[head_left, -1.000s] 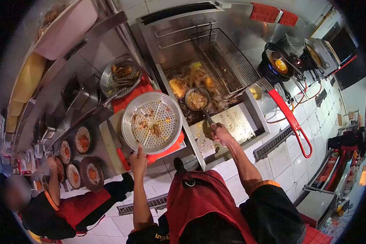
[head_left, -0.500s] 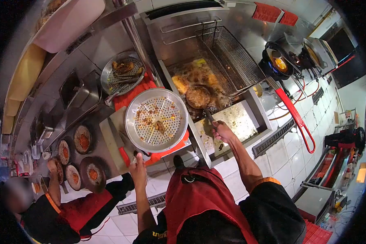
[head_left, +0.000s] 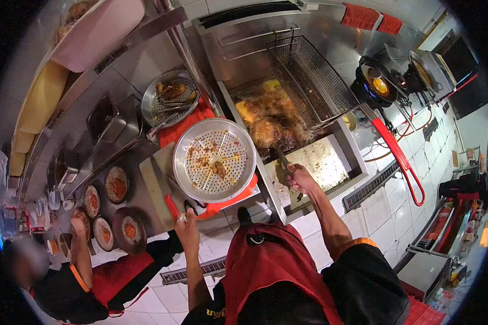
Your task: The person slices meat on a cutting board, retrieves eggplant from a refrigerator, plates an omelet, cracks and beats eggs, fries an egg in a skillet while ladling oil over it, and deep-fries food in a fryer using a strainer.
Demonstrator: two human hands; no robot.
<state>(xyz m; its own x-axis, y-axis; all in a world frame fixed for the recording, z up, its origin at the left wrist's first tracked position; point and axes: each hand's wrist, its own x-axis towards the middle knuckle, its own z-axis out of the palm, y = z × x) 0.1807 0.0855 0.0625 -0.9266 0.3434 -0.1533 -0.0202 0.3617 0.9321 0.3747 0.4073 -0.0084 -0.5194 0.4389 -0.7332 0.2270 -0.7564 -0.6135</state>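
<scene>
My right hand [head_left: 302,179] is closed around the handle of a round skimmer [head_left: 267,134], whose head sits in the bubbling oil of the deep fryer [head_left: 358,162]. Golden-brown food [head_left: 246,112] floats beside the skimmer head. My left hand [head_left: 187,230] has its fingers curled, below a perforated metal pan [head_left: 181,174] with crumbs and a small fried piece in it. What the left fingers hold, if anything, I cannot make out. A red-handled knife [head_left: 171,207] lies on a cutting board [head_left: 152,184] close to that hand.
A wire fry basket [head_left: 322,76] with a red handle hangs over the fryer's right side. Behind the pan stands a colander [head_left: 169,97] holding fried food and tongs. At left a co-worker's hand [head_left: 80,221] is by several dark plates. Burners with pans [head_left: 375,81] stand at right.
The skimmer head has gone lower into the oil and is less distinct. My left hand's fingers show more curled. The whole view has shifted slightly.
</scene>
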